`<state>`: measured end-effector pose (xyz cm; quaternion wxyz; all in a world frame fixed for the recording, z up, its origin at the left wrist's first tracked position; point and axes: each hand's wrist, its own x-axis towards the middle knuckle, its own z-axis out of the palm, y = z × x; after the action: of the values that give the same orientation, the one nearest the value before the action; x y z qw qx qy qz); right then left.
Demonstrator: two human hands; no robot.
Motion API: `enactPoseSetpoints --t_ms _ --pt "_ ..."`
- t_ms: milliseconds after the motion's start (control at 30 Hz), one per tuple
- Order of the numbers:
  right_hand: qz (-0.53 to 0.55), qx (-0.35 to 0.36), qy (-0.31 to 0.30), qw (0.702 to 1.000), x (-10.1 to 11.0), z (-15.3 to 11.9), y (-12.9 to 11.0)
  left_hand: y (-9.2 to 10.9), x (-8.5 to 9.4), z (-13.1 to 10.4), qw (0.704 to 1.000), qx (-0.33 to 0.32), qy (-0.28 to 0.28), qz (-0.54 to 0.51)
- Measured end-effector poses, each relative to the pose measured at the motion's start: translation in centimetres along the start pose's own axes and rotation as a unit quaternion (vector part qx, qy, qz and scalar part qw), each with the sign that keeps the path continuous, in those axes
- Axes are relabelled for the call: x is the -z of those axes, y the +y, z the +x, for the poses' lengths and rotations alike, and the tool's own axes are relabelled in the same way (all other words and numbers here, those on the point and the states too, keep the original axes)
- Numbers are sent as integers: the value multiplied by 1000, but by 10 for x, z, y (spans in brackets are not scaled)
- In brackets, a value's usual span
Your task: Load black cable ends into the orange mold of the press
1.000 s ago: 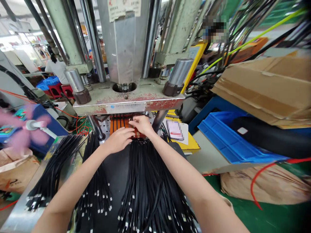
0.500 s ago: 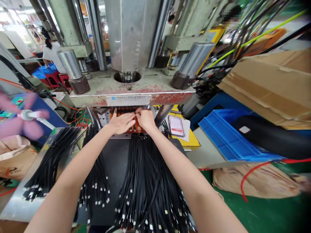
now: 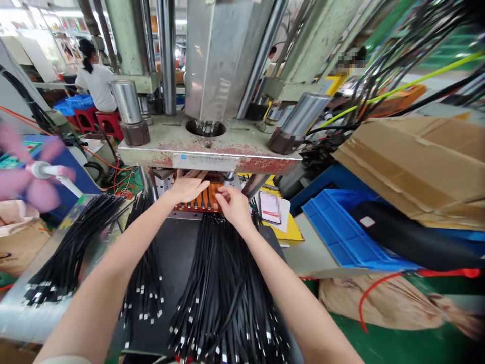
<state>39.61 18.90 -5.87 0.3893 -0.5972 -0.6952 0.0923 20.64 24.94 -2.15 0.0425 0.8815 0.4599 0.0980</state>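
In the head view, the left hand [image 3: 187, 189] lies palm down over the left part of an orange block [image 3: 213, 191], fingers stretched out and loosely spread, the far tips under the lip of the press plate [image 3: 212, 159]; whether they press on anything cannot be told. The right hand [image 3: 235, 206] is at the block's right end, thumb and forefinger curled towards each other with the tips close; whether something thin is between them cannot be told. Black strips [image 3: 208, 201] lie side by side in the block, below the plate. In front of it, a thick bundle of black cables [image 3: 227, 273] fans towards the person over a dark board [image 3: 177, 247], bright ends nearest. Two smaller bundles lie to the left, the outer one on a metal table [image 3: 22, 323]. To the right are a phone [image 3: 271, 206] and a blue tray [image 3: 328, 230].
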Motion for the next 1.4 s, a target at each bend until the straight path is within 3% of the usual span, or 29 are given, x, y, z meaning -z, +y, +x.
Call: enactPoseSetpoints --t_ms 67,100,167,233,300,367,433,500,567,667,733,800,867,967,1067,1200,1267,1333,1400 --pt "-51 -25 -10 998 12 -32 6 -11 -3 -46 997 -33 74 -5" --pt "-97 -47 -50 993 16 -47 7 -18 -5 -70 995 -20 102 4" --pt "-193 -72 -174 963 21 -71 4 -33 -10 -115 986 91 124 70" --pt "-253 -64 -266 928 20 -85 -3 -51 -17 -148 956 239 86 148" --pt "-268 -60 -291 916 17 -89 -8 -70 -22 -165 929 333 14 161" --pt "-253 -82 -288 920 18 -88 -9 -87 -25 -171 925 364 -36 105" --pt "-217 -109 -262 934 22 -86 -7 -100 -23 -170 926 374 -35 49" --pt "-154 -123 -198 960 30 -86 -6 -101 -16 -167 930 367 7 -21" --pt "-52 -113 -137 983 37 -88 -11 -88 -4 -164 939 299 51 -161" --pt "112 -50 -122 985 42 -91 -34 -45 19 -158 910 123 53 -392" --pt "178 -9 -126 976 44 -90 -54 -9 34 -151 891 38 31 -451" --pt "228 16 -103 968 46 -88 -73 23 47 -143 886 -4 33 -463" --pt "280 25 -62 958 48 -85 -87 48 54 -133 889 -18 62 -454" --pt "355 18 -19 934 52 -79 -98 69 56 -120 898 -22 135 -418" --pt "411 -6 -9 911 53 -72 -100 79 53 -109 871 -18 169 -460" --pt "472 -45 5 880 48 -63 -99 84 51 -97 767 29 72 -637" --pt "498 -55 14 865 45 -59 -98 84 53 -93 728 52 24 -683" --pt "511 -54 15 857 43 -57 -95 83 56 -87 721 69 9 -689" --pt "503 -40 5 863 42 -57 -91 82 57 -79 735 70 20 -674"
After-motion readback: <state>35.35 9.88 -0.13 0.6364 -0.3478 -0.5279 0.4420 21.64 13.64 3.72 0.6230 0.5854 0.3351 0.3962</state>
